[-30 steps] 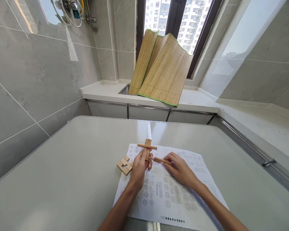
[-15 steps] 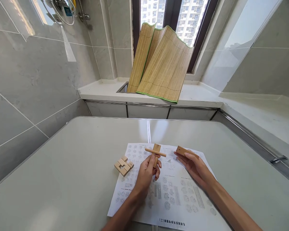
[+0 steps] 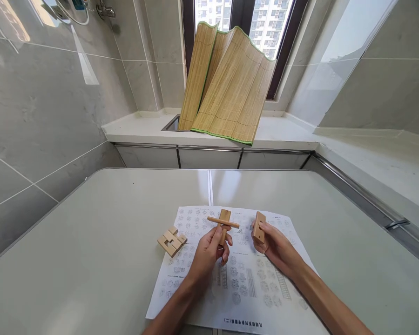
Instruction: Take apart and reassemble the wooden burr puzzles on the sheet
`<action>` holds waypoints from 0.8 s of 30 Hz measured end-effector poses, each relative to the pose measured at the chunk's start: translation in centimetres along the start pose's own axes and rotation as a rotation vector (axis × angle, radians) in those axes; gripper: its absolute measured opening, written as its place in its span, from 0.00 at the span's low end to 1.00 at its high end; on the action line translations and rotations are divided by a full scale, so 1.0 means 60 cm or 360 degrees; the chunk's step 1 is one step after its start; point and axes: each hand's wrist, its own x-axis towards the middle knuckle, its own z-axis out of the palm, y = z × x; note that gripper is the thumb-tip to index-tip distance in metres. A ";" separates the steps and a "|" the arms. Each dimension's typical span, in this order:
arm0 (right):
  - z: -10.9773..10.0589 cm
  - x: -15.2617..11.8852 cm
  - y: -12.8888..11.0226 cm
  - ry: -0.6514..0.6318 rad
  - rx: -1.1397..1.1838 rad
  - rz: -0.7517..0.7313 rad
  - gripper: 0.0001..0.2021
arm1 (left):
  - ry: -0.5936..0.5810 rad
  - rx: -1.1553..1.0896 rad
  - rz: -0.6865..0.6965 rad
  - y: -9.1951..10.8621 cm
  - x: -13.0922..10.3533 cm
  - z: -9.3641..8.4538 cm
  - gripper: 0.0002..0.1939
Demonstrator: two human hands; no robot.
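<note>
My left hand (image 3: 211, 249) pinches a flat wooden piece (image 3: 225, 215) with a thin wooden rod (image 3: 223, 222) lying crosswise over it. In my right hand (image 3: 274, 239) is a wooden block (image 3: 259, 227), held upright with a small hole showing in its face. Both hands are above a printed sheet (image 3: 244, 311) covered with small diagrams, and a gap separates the two held pieces. Left of my left hand, an interlocked wooden puzzle (image 3: 172, 241) with a central opening rests partly over the sheet's left edge.
A pale table (image 3: 91, 242) with a centre seam carries everything. Beyond it, a bamboo mat (image 3: 230, 88) leans against the window above a white ledge (image 3: 136, 135). Grey tiled wall (image 3: 56, 116) stands at the left, and a metal rail (image 3: 356, 193) runs along the right.
My right hand has turned the wooden block from lying sideways to upright, with its holed face toward me. My left hand keeps its grip. The view has shifted slightly.
</note>
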 end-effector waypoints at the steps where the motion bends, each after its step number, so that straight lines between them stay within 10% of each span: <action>1: 0.001 0.001 0.000 0.0014 0.0023 -0.0029 0.13 | 0.0011 0.0012 0.0000 -0.001 0.000 0.002 0.26; 24: 0.031 -0.016 -0.004 -0.0165 0.0006 0.0046 0.15 | -0.0158 -0.0186 -0.0100 -0.010 0.008 -0.005 0.24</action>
